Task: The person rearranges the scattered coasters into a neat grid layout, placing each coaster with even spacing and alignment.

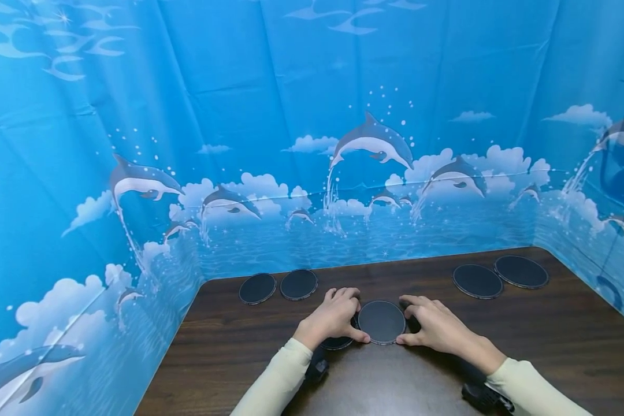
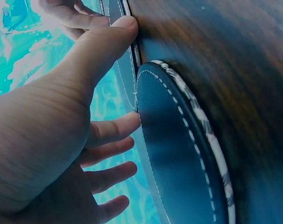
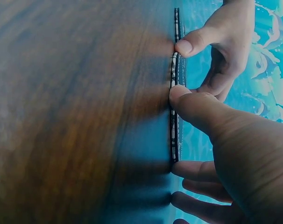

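Note:
A round black coaster [image 1: 381, 322] with a pale stitched rim lies between the two hands on the dark wood table. My left hand [image 1: 335, 316] holds its left side, thumb [image 2: 126, 28] at the near rim. From the other side my right hand [image 1: 437, 325] holds it, with thumb [image 3: 180, 93] and index fingertip on the rim. A second coaster [image 1: 337, 343] lies partly hidden under my left hand; the left wrist view shows this coaster [image 2: 174, 140] flat, its edge meeting the middle one.
Two more coasters, a left one [image 1: 257, 288] and its neighbour [image 1: 299, 284], lie by the back edge at left. Another pair, one [image 1: 477, 281] touching the other [image 1: 522, 271], lies at back right. A blue dolphin-print curtain [image 1: 291, 115] surrounds the brown table [image 1: 218, 358].

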Tool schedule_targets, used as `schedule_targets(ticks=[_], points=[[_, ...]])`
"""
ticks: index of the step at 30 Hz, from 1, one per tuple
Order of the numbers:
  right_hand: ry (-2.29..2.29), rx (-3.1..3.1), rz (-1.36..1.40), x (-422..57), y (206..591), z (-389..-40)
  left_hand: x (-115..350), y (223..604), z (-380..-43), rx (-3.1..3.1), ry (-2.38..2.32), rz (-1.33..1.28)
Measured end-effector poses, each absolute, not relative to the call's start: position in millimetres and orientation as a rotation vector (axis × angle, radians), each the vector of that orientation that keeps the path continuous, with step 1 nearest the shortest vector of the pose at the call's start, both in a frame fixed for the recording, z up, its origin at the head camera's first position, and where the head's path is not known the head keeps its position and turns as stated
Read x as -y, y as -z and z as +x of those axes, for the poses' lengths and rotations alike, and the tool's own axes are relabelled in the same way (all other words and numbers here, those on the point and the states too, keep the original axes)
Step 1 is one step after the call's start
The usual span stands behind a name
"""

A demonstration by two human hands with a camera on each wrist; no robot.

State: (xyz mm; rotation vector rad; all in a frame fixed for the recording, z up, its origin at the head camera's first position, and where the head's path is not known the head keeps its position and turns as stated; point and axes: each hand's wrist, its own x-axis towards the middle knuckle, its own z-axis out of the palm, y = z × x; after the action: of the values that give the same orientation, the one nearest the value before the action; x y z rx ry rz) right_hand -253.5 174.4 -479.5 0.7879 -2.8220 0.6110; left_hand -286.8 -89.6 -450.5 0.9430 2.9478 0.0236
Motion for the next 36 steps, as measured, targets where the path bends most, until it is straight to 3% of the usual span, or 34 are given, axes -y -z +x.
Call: schedule_targets(ticks=[21,36], points=[[-0.593,2.770,0.834,-200,471,-259,93,439,-289,-2.982,-0.092,0.930],[-0.593,2.767,0.825,-255,466,-263,44,428,-307,-3.001,-0.058,0.939]])
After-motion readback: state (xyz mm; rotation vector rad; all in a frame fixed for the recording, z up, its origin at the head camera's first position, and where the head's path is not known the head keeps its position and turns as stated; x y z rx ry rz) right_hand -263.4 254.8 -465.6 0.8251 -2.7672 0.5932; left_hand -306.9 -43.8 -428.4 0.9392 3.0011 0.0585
